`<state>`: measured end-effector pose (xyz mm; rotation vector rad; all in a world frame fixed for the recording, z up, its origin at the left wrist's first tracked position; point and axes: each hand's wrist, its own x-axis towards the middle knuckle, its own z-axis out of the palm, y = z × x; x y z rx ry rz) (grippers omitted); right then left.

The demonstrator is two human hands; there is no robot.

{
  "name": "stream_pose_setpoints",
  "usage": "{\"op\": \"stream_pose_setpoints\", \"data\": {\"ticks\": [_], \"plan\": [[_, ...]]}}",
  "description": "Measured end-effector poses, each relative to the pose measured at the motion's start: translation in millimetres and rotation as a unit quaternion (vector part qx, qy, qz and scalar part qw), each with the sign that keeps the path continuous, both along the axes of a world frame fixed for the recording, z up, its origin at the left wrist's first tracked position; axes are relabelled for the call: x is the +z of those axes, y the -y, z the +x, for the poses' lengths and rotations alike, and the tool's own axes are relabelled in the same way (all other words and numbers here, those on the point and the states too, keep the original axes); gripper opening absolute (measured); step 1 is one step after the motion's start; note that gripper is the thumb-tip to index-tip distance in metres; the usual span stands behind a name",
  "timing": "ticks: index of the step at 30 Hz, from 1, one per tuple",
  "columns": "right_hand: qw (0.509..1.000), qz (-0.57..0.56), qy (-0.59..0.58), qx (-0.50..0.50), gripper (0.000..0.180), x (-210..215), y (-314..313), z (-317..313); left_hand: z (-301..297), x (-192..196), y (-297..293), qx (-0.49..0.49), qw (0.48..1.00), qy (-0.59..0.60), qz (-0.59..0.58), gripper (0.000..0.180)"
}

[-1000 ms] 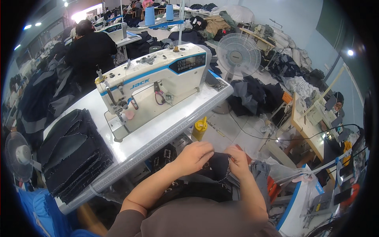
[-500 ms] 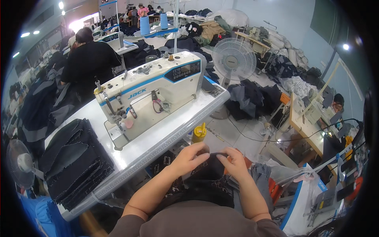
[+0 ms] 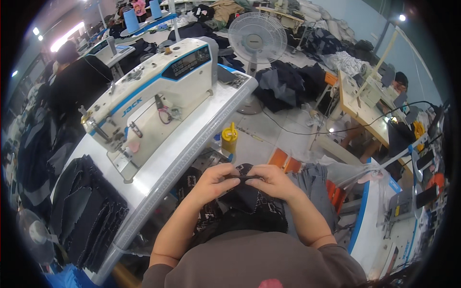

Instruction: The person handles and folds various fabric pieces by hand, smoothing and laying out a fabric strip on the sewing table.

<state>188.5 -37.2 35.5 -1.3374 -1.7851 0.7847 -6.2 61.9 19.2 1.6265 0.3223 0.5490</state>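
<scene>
Over my lap, my left hand [image 3: 214,184] and my right hand [image 3: 272,182] pinch the top edge of a dark fabric piece [image 3: 238,198]. Thumbs lie along the near side and the fingers curl behind, with the two hands almost meeting. Below them the cloth hangs down, and patterned dark fabric [image 3: 207,216] lies under it. To the left stands a white sewing machine [image 3: 149,91] on a white table [image 3: 165,165]; neither hand touches it. A stack of dark cut fabric pieces [image 3: 86,216] rests on the table's near left end.
Just beyond my hands is a yellow tumbler [image 3: 229,139]. Grey fabric [image 3: 312,192] is piled by my right arm, near an orange stool [image 3: 284,160]. A standing fan [image 3: 258,41] and a heap of dark cloth [image 3: 290,79] are farther off. Another person [image 3: 77,81] sits far left.
My hands have drawn closer together along the fabric edge, the right moving inward. My view has turned, so the sewing machine and table appear farther left and the fan higher.
</scene>
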Motion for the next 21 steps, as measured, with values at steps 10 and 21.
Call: {"op": "stream_pose_setpoints", "data": {"ticks": [10,21], "plan": [[0.992,0.11,-0.055,-0.04,0.014,10,10,-6,7,19,21,0.055,0.991,-0.031,0.118,0.014],[0.991,0.036,-0.116,-0.063,0.013,-3,3,-3,-7,16,7,0.056,0.997,-0.041,0.041,0.024]]}}
